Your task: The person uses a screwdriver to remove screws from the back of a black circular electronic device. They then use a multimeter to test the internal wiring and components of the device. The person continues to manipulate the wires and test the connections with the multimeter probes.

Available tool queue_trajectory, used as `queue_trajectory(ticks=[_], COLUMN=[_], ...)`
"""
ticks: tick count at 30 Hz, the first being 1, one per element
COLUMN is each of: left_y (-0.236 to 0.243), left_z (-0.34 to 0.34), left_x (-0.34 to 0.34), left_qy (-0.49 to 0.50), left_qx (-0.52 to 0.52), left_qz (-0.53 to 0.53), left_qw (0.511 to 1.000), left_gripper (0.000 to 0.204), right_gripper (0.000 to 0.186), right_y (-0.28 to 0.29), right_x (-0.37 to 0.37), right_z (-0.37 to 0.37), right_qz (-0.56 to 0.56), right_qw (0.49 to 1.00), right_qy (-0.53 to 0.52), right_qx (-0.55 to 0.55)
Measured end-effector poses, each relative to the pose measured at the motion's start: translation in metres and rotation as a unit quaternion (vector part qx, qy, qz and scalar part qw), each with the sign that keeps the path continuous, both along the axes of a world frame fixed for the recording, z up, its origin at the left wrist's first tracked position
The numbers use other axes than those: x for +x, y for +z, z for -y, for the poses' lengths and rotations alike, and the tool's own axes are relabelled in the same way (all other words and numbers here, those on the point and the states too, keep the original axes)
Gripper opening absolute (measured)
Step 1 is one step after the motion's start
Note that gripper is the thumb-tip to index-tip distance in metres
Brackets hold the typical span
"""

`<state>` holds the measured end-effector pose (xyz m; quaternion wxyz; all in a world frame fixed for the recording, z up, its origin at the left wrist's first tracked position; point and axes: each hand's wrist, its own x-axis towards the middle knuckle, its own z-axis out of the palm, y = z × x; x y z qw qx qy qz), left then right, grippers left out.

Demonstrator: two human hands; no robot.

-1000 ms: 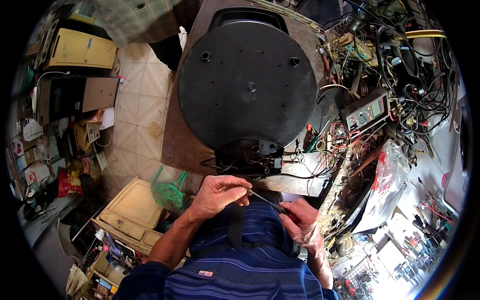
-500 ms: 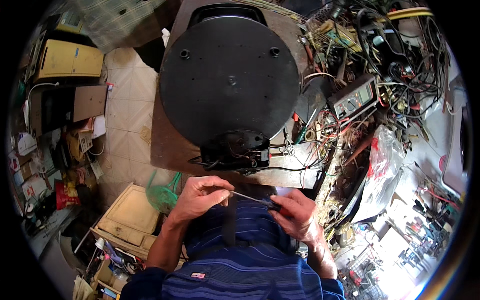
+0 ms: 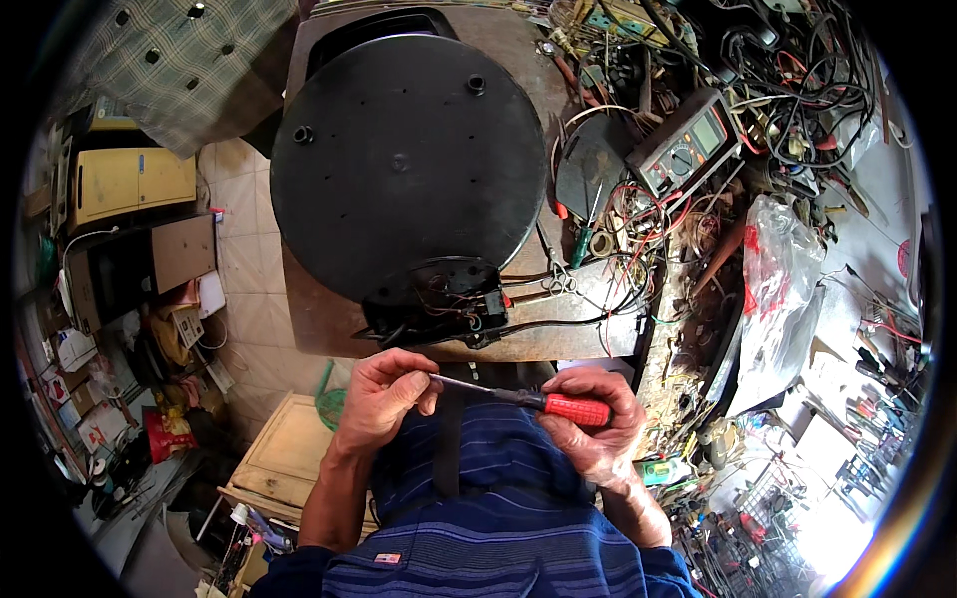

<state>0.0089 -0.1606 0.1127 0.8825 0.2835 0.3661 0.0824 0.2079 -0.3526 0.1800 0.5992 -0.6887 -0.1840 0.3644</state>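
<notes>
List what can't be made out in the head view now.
Head view throughout:
Screwdriver, tip: hidden by the left hand.
Black disc, underside: hidden by its own upper face.
Meter, reading: too small.
Open housing, inner connections: too small and dark.
Checked cloth, far part: cut off by the upper edge.

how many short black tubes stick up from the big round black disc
2: one tube near the left edge of the disc, the other tube near its far right edge; no others show.
</notes>
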Motion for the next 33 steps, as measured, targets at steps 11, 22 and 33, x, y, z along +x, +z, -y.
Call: queue_trajectory(ticks=[11, 22, 33], left_y=[-0.002, -0.006, -0.009], left_z=[0.016, 0.016, 0.008], left_x=[0.025, 0.061, 0.072], left_qy=[0.144, 0.156, 0.155], left_qx=[-0.261, -0.354, -0.359], left_qz=[0.113, 0.096, 0.079], left_qw=[0.948, 0.917, 0.917], left_gripper=[0.023, 0.034, 0.035], right_gripper=[0.053, 0.055, 0.053], right_y=[0.007, 0.008, 0.005], right_x=[-0.007, -0.008, -0.010], right_z=[-0.007, -0.028, -0.044], right_qz=[0.147, 0.339, 0.376], right_qw=[0.989, 0.940, 0.924], right_qy=[0.019, 0.033, 0.026], right_qx=[0.012, -0.029, -0.056])
